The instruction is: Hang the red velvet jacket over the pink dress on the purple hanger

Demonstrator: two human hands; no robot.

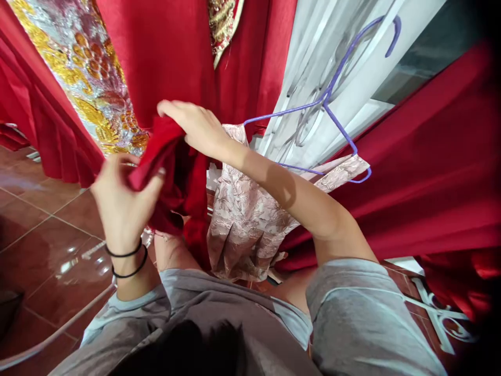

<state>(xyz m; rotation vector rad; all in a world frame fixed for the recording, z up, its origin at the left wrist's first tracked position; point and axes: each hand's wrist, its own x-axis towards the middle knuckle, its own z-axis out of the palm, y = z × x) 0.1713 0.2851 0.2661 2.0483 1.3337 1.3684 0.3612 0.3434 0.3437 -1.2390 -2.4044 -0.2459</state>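
Observation:
My left hand (127,201) pinches the edge of a dark red cloth (194,209) between thumb and fingers. Over the cloth's upper fold, my right hand (198,128) is closed, palm down; both hands are a little blurred. Folds of this cloth hang between the hands and down towards my legs, and its full shape is hidden. Just right of it, a pale pink floral dress (245,209) hangs on a purple hanger (327,96). My right forearm passes in front of the dress and covers part of it.
Red curtains (422,172) hang on both sides, with sheer white curtain (309,68) behind the hanger. A shiny gold and silver patterned panel (94,68) hangs at upper left. White scrolled metalwork (442,318) stands low right. Brown tiles (50,245) cover the floor.

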